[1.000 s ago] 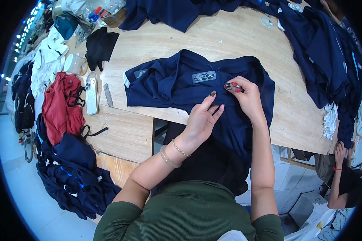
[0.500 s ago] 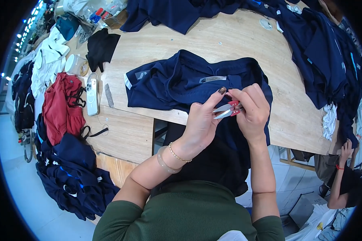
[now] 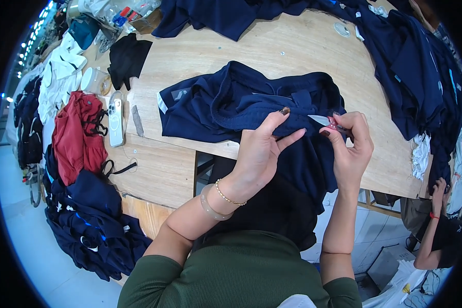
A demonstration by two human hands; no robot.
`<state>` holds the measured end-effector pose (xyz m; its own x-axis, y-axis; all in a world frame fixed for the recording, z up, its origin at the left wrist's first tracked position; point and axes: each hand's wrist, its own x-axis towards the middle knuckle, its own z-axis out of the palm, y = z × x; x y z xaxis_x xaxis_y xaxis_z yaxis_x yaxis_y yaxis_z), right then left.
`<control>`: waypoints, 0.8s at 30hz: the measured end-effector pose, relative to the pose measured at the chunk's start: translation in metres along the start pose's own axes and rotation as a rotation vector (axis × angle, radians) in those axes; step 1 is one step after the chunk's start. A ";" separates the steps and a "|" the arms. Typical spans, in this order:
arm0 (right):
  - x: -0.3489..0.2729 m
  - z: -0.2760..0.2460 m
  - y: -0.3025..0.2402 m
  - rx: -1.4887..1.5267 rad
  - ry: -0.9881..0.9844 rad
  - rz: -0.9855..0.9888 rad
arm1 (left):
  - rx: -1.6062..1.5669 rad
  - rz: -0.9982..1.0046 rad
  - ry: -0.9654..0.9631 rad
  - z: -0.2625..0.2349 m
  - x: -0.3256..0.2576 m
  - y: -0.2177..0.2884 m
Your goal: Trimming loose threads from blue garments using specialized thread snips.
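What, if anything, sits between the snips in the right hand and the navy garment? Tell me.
Nothing visible. The right hand holds the small snips with the blade tip right at the navy garment, and the left hand pinches the fabric beside it. No other thing lies between blade and cloth.

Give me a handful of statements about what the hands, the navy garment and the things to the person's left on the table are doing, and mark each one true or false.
1. The left hand pinches a fold of the navy garment. True.
2. The right hand is empty. False: it holds a small snipping tool with a pale blade and a red grip, pointed at the fold.
3. The navy garment lies on a wooden table. True.
4. A phone lies on the navy garment. False: it lies on the table to the garment's left, beside a red garment.
5. The left wrist is bare. False: it wears a clear bangle and a thin chain.
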<state>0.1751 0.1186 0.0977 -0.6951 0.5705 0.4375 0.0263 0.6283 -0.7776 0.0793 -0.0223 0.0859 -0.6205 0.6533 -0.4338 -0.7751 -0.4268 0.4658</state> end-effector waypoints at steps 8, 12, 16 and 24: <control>0.003 0.006 -0.001 -0.051 -0.016 -0.117 | 0.046 0.070 -0.002 0.005 -0.002 0.002; 0.005 0.006 -0.002 -0.113 -0.014 -0.201 | 0.050 0.097 -0.015 0.004 -0.002 0.001; 0.006 0.008 -0.004 -0.083 -0.017 -0.193 | 0.060 0.110 -0.012 0.006 -0.002 -0.001; 0.001 0.002 -0.001 0.000 0.017 -0.041 | 0.068 0.128 -0.015 0.004 -0.004 0.002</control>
<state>0.1730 0.1176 0.0982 -0.6836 0.5533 0.4760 -0.0016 0.6511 -0.7590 0.0813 -0.0232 0.0919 -0.7118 0.6053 -0.3564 -0.6794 -0.4645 0.5680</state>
